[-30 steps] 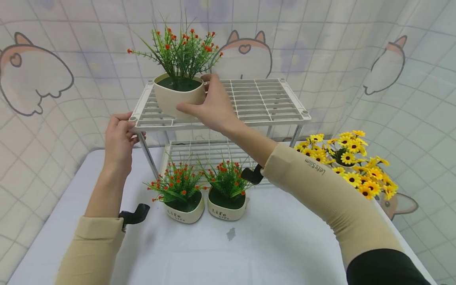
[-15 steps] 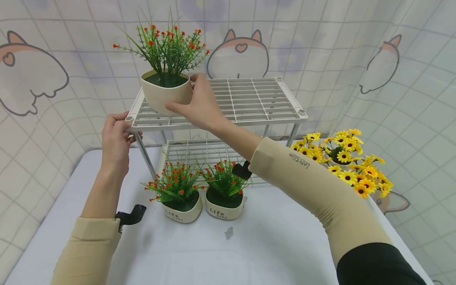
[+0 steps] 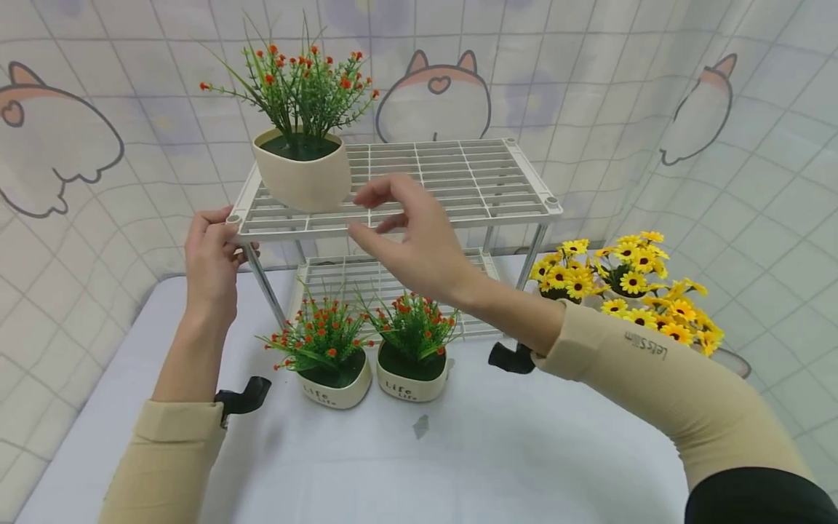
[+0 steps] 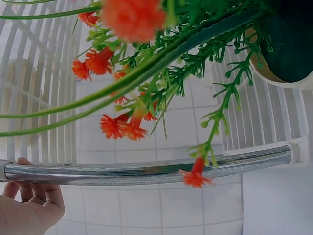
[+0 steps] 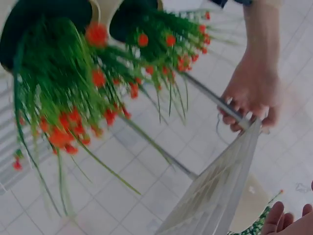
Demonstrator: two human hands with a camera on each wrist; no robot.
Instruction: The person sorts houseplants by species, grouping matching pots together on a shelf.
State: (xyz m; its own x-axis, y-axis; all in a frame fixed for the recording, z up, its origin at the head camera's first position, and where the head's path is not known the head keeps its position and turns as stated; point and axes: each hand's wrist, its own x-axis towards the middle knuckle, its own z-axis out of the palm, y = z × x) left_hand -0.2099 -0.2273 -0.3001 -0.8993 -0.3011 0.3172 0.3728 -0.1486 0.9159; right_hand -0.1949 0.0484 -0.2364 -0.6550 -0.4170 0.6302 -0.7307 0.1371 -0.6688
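Note:
My left hand (image 3: 212,273) grips the front left corner of the white two-tier wire rack (image 3: 458,175); in the left wrist view its fingers (image 4: 39,193) curl at the end of a metal post (image 4: 146,172). On the upper shelf, at its left end, stands a cream pot (image 3: 304,178) of red-flowered artificial plant (image 3: 301,87). Just right of this pot my right hand (image 3: 422,240) hangs apart from it, thumb and fingers spread, nothing between them. Two similar pots, a left one (image 3: 337,386) and a right one (image 3: 412,382), both lettered "Life", stand before the lower shelf (image 3: 386,269).
Pots of yellow artificial flowers (image 3: 628,284) stand at the table's right side, beside the rack. A white cloth covers the table (image 3: 458,458). Behind hangs a tile-patterned curtain (image 3: 576,94) with cartoon animals. A small grey patch (image 3: 421,426) marks the cloth in front.
The upper pot shifted left along the shelf in my right hand. Then the right hand let go and drew back to the right. My left hand has kept its hold on the rack corner.

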